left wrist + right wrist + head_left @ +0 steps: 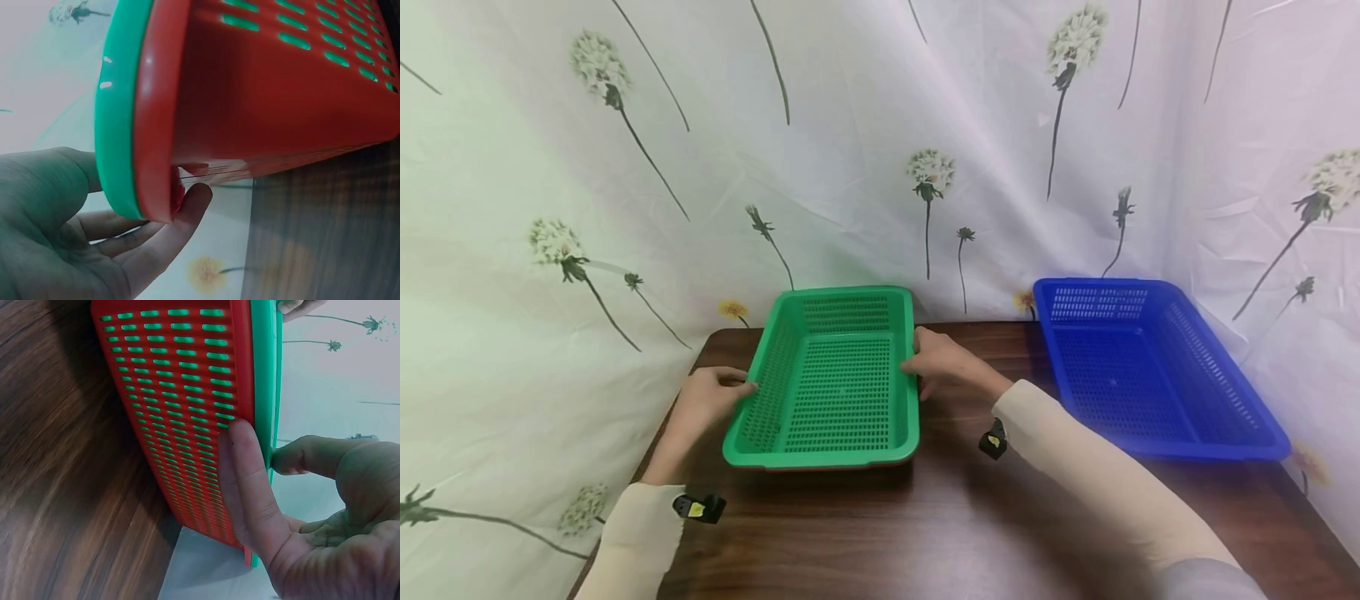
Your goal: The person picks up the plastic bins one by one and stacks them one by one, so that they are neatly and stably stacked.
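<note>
A green plastic basket with slotted walls sits nested inside a red basket of like shape; the red one is almost hidden in the head view. On the left side my left hand grips the stacked rims, fingers curled beneath the red edge in the left wrist view. My right hand pinches the opposite side, its thumb on the green rim and its fingers against the red wall. Nothing lies inside the green basket.
A larger blue basket stands at the right of the brown wooden table. White cloth printed with dandelions hangs behind the table and along its sides. A small black device is worn at each wrist.
</note>
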### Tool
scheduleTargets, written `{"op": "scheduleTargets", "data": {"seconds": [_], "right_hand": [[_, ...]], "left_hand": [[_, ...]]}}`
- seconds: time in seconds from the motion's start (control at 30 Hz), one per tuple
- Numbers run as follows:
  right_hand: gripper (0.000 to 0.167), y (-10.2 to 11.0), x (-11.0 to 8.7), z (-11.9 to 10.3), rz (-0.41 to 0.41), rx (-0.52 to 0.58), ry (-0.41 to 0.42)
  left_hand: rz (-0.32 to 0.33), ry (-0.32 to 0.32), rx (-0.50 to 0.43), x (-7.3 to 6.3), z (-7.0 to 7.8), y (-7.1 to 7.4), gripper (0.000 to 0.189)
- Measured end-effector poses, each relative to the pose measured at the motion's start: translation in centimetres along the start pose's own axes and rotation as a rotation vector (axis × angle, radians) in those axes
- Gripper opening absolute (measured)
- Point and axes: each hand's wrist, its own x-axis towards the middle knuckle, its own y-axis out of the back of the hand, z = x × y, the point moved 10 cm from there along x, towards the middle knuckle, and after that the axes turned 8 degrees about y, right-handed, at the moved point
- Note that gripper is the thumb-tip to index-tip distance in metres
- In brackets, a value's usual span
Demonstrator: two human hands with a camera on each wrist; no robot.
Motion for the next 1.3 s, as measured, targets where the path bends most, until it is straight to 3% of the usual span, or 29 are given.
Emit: {"op": "scheduleTargets", "data": {"seconds": [0.3, 0.6, 1.3], "right_hand": [[0.037, 2.0, -1.6, 1.8, -0.012, -0.039, -0.048], [0.026, 4.5, -3.7, 3.2, 0.023, -0.060, -0.078], [0.036, 8.6, -7.5, 5.9, 0.026, -0.111, -0.108]], "left_hand": [[-0.042, -0.018, -0.031, -0.6, 1.4, -2.2, 0.048], [-0.086, -0.031, -0.117, -1.3, 3.8, -4.4, 0.045], [-0.143, -0.051, -0.292, -1.5, 7.8, -8.6, 0.043]]}}
